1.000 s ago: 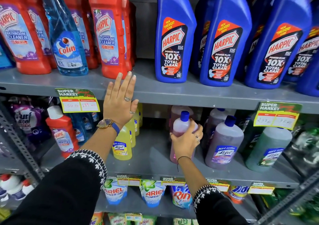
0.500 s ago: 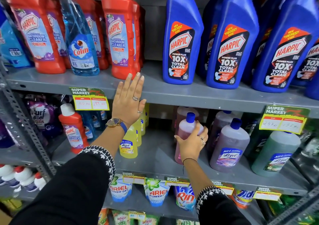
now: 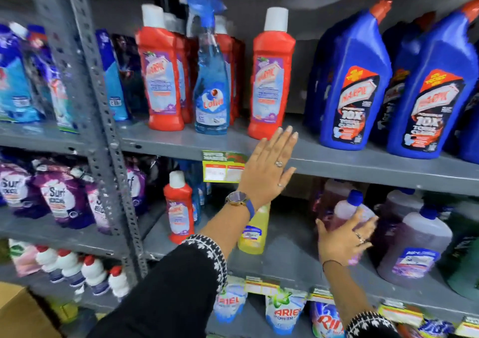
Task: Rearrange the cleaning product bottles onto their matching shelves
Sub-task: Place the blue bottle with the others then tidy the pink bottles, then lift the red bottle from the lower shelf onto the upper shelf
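Note:
My left hand [image 3: 269,166] is flat and open against the front edge of the upper grey shelf [image 3: 363,161], just below a red Harpic bathroom cleaner bottle [image 3: 270,78]. My right hand [image 3: 344,239] grips a small purple bottle with a blue cap [image 3: 347,208] on the middle shelf [image 3: 285,262]. A blue Colin spray bottle [image 3: 211,78] stands among the red Harpic bottles [image 3: 162,73] on the upper shelf. One red Harpic bottle [image 3: 178,208] stands alone on the middle shelf, near a yellow bottle [image 3: 255,234].
Large blue Harpic toilet cleaner bottles [image 3: 355,91] fill the upper right. Bigger purple bottles [image 3: 414,247] stand right of my right hand. A perforated steel upright [image 3: 103,119] divides the racks. Surf pouches [image 3: 62,195] sit at left, Ariel pouches [image 3: 282,311] below, a cardboard box [image 3: 18,311] bottom left.
The view has swung left, so the shelves now sit further right in frame. Both hands keep their places: left on the shelf edge, right on the small purple bottle.

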A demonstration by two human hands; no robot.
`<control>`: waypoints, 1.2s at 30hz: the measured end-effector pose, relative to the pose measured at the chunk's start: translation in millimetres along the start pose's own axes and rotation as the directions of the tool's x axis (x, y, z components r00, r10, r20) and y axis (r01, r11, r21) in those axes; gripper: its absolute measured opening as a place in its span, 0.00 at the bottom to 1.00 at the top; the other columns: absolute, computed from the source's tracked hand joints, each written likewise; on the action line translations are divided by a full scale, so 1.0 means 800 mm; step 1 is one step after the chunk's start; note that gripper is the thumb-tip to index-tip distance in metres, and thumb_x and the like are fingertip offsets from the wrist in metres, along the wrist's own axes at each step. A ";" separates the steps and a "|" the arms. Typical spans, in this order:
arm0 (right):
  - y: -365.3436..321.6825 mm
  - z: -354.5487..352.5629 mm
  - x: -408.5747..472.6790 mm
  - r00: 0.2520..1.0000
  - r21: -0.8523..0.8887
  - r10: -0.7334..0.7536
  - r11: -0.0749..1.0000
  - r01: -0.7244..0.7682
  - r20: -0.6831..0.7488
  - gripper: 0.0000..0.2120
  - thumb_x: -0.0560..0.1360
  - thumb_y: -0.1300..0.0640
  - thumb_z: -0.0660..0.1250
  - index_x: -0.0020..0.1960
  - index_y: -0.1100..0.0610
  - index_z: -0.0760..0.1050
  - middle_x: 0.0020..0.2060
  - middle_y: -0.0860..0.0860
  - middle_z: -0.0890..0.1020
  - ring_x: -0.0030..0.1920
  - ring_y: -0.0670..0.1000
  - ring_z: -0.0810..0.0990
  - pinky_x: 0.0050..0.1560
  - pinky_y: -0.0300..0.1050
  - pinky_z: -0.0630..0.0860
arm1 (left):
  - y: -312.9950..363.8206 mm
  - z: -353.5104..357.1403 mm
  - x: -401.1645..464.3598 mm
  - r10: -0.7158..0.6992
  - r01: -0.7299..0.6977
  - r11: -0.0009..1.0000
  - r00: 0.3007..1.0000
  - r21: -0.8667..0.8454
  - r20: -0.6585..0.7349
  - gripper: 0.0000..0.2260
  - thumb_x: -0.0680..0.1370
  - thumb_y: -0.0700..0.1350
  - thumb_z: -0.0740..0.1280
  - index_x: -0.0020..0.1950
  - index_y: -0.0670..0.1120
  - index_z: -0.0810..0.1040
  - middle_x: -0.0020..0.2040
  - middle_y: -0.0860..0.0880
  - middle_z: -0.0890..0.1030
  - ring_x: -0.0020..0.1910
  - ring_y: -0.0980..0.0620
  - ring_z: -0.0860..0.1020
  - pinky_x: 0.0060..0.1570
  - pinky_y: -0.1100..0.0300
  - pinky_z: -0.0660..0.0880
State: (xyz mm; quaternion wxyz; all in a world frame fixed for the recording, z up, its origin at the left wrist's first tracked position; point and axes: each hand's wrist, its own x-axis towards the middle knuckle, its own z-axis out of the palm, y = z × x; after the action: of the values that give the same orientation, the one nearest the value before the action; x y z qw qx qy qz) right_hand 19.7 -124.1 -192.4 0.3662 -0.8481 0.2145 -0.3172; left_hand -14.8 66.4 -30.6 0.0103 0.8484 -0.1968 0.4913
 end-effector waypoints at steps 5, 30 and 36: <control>-0.094 0.050 -0.085 0.952 0.080 -0.303 0.951 0.300 0.032 0.44 0.65 0.54 0.78 0.74 0.58 0.57 0.75 0.64 0.54 0.75 0.65 0.53 0.71 0.67 0.52 | -0.111 -0.038 -0.028 -0.110 0.112 0.993 0.992 0.023 -0.057 0.29 0.76 0.49 0.58 0.74 0.37 0.60 0.73 0.39 0.64 0.72 0.42 0.61 0.71 0.52 0.48; -0.226 0.242 -0.268 0.579 0.358 -0.206 0.919 -0.162 0.789 0.31 0.64 0.58 0.79 0.63 0.54 0.70 0.56 0.56 0.81 0.55 0.54 0.80 0.60 0.55 0.76 | -0.379 -0.059 -0.148 -0.221 0.251 0.964 0.943 0.093 -0.250 0.31 0.77 0.50 0.60 0.75 0.38 0.53 0.74 0.38 0.59 0.74 0.43 0.52 0.73 0.52 0.47; -0.215 0.252 -0.270 0.560 0.366 -0.174 0.896 -0.251 0.810 0.22 0.62 0.58 0.80 0.52 0.47 0.75 0.50 0.52 0.83 0.52 0.53 0.82 0.56 0.53 0.79 | -0.376 -0.061 -0.149 -0.246 0.281 0.954 0.933 0.104 -0.264 0.32 0.76 0.51 0.60 0.74 0.34 0.55 0.72 0.34 0.61 0.73 0.40 0.55 0.73 0.52 0.47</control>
State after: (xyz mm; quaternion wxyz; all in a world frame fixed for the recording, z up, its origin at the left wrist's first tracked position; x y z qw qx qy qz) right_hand 29.7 212.2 -251.5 0.6126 -0.7846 -0.0415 0.0863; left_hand -4.1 392.7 -52.7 0.0411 0.7976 -0.0431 0.6002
